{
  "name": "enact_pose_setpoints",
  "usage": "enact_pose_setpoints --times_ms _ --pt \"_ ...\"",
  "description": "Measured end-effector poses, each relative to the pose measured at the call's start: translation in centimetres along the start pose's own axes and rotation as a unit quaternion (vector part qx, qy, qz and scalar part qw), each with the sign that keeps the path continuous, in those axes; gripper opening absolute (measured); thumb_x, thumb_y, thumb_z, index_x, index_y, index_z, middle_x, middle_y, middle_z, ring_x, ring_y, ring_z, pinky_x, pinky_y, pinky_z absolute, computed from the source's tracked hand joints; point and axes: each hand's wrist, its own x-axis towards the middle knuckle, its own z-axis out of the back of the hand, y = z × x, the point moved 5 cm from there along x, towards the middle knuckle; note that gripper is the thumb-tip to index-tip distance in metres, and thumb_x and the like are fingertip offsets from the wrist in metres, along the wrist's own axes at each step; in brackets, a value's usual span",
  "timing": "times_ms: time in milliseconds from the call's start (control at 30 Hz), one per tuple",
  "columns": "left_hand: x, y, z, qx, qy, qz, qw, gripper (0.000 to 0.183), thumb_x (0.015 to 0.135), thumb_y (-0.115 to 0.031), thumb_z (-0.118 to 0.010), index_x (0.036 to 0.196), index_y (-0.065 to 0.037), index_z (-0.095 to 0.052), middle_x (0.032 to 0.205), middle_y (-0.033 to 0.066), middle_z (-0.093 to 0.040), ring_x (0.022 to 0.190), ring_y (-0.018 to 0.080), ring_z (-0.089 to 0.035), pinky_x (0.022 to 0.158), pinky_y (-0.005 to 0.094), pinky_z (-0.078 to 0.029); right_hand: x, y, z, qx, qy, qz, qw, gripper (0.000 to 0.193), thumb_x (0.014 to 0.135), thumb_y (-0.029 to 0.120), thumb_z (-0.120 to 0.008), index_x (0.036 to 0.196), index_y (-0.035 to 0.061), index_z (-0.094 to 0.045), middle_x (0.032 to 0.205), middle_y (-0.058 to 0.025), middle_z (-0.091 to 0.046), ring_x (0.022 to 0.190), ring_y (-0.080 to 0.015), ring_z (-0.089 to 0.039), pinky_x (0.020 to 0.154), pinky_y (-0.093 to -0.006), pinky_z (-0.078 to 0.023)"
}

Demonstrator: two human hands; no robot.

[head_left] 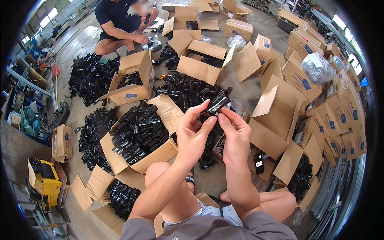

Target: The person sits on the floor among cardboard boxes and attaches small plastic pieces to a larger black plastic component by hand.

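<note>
In front of my knees, my left hand (191,134) is closed around a glossy black tubular part (218,103), which is tilted up to the right. It has a round ring-like opening at its lower end, beside my left thumb. My right hand (235,138) pinches at the same end with thumb and forefinger. Whatever small piece is between those fingertips is too small to name. Beyond my hands lies a loose heap of similar black parts (182,89). An open carton (156,156) packed with them stands to the left of my hands.
Another open carton (276,130) stands to the right, near a black phone (259,163). Closed cartons (334,116) are stacked at the far right. A co-worker (116,26) squats at the back left beside a black heap (94,78). A yellow machine (46,182) stands at the left.
</note>
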Motion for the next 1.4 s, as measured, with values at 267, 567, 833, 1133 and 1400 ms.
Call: enact_pose_setpoints --times_ms 267,567,833,1133,1400 --pt "-0.2 0.3 0.3 0.019 -0.018 0.019 0.999 0.043 0.093 0.005 -0.070 0.135 -0.002 -0.062 0.112 0.0009 -0.067 0.099 0.0041 -0.060 0.081 0.0190 -0.047 0.1 -0.2 0.0 -0.056 0.000 -0.011 0.998 0.020 0.096 0.005 -0.070 0.111 -0.0075 -0.072 0.111 -0.0089 -0.070 0.101 -0.0121 -0.064 0.092 -0.0256 -0.050" --pt "0.1 0.1 -0.2 -0.007 0.013 -0.014 1.000 0.044 0.094 0.005 -0.068 0.137 -0.002 -0.060 0.133 0.0070 -0.063 0.120 0.0119 -0.059 0.101 0.0271 -0.049 -0.1 0.2 -0.3 -0.079 -0.023 0.044 0.996 0.018 0.101 0.009 -0.064 0.115 -0.0024 -0.066 0.107 -0.0051 -0.068 0.097 -0.0095 -0.062 0.087 -0.0246 -0.049" --pt "-0.2 -0.5 -0.4 0.018 -0.003 -0.049 0.999 0.041 0.095 0.004 -0.068 0.135 -0.002 -0.062 0.122 0.0048 -0.069 0.104 0.0065 -0.062 0.090 0.0226 -0.051 -0.5 -0.1 0.2 -0.031 -0.009 0.014 0.999 0.018 0.100 0.008 -0.065 0.113 -0.0047 -0.066 0.107 -0.0049 -0.068 0.097 -0.0096 -0.062 0.088 -0.0245 -0.048" --pt "-0.2 0.1 -0.6 0.030 0.015 -0.042 0.999 0.042 0.094 0.005 -0.068 0.135 -0.001 -0.062 0.127 0.0059 -0.067 0.112 0.0091 -0.061 0.095 0.0252 -0.050 -0.4 0.4 -0.5 -0.041 -0.033 0.073 0.996 0.015 0.102 0.012 -0.064 0.108 -0.0013 -0.067 0.104 -0.0034 -0.067 0.095 -0.0091 -0.060 0.089 -0.0253 -0.047" --pt "-0.4 -0.1 -0.7 0.024 0.017 -0.010 1.000 0.044 0.093 0.006 -0.069 0.136 -0.001 -0.061 0.129 0.0066 -0.066 0.114 0.0108 -0.062 0.098 0.0263 -0.051 -0.2 -1.3 0.7 -0.056 -0.019 0.033 0.998 0.014 0.103 0.012 -0.062 0.110 -0.0007 -0.065 0.102 -0.0008 -0.067 0.096 -0.0074 -0.060 0.086 -0.0232 -0.046"
